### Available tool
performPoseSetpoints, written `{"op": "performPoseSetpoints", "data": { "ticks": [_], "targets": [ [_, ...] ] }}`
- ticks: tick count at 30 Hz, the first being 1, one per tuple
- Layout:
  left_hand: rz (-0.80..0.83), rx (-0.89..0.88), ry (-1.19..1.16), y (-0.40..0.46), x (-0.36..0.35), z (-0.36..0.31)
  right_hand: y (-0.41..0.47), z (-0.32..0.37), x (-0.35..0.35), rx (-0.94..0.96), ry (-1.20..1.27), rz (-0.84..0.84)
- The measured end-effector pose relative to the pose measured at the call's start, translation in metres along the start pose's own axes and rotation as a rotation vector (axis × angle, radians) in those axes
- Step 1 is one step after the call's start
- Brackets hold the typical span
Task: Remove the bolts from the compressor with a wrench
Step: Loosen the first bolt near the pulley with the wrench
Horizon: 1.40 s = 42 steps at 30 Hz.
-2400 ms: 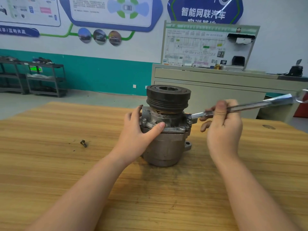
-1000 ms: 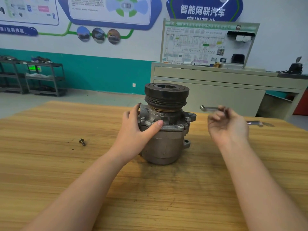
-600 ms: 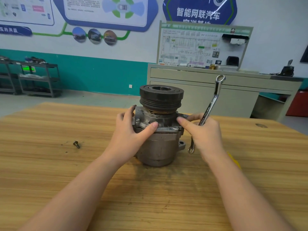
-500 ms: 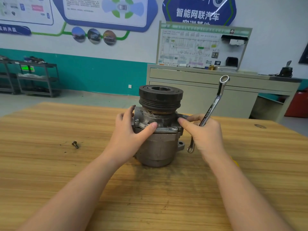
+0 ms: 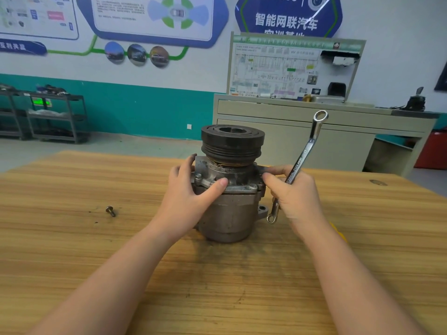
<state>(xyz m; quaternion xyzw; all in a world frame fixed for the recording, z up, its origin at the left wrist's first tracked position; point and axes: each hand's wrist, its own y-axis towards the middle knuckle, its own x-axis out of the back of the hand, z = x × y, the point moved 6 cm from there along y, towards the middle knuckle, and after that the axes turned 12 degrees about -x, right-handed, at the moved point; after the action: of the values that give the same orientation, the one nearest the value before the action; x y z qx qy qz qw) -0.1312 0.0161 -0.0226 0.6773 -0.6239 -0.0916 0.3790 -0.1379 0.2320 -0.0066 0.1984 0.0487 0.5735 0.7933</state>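
A grey metal compressor (image 5: 227, 213) with a black pulley on top stands upright on the wooden table (image 5: 96, 262). My left hand (image 5: 191, 199) grips its left side, thumb across the front flange. My right hand (image 5: 294, 197) is shut on a silver ring wrench (image 5: 306, 151), which stands nearly upright with one ring end high and the other low beside the compressor. The thumb and forefinger of that hand pinch at the flange's right edge; what they pinch is hidden. A bolt (image 5: 198, 176) sits in the flange by my left hand. One loose bolt (image 5: 110, 211) lies on the table to the left.
A beige cabinet (image 5: 314, 141) with a diagram board stands behind the table. Metal shelf racks (image 5: 48, 117) line the teal wall at far left. A yellow object (image 5: 337, 229) peeks out from behind my right forearm.
The wrench came off the compressor's right side and swung from horizontal to nearly upright in my right hand. That hand's fingers moved onto the flange's right edge. My left hand stayed put.
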Motion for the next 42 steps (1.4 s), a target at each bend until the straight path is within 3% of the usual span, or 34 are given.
{"op": "performPoseSetpoints", "data": {
  "ticks": [20, 42],
  "targets": [
    [0.001, -0.011, 0.014, 0.0003, 0.0004, 0.0013, 0.0035, -0.0093, -0.0068, -0.072, 0.196, 0.081],
    [-0.014, -0.019, 0.007, 0.0000, 0.0007, 0.0003, 0.0039, -0.0081, -0.0005, -0.026, 0.120, 0.019]
  ]
}}
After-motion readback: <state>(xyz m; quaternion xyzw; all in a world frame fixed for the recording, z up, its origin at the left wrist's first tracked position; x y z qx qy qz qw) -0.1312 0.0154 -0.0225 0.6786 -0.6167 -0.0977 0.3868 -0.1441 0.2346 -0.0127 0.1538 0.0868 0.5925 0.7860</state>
